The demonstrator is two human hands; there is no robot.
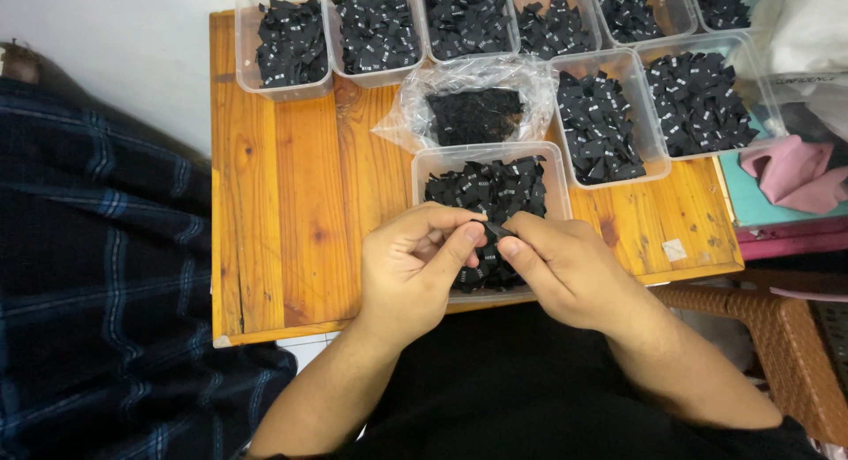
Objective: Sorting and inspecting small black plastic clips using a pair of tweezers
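Black fabric label sits pinched between left hand and right hand, fingers clamped, over a plastic tub.

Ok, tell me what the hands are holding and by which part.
Both hands, left hand and right hand, pinch one small black label at its opposite ends, between thumbs and fingertips.
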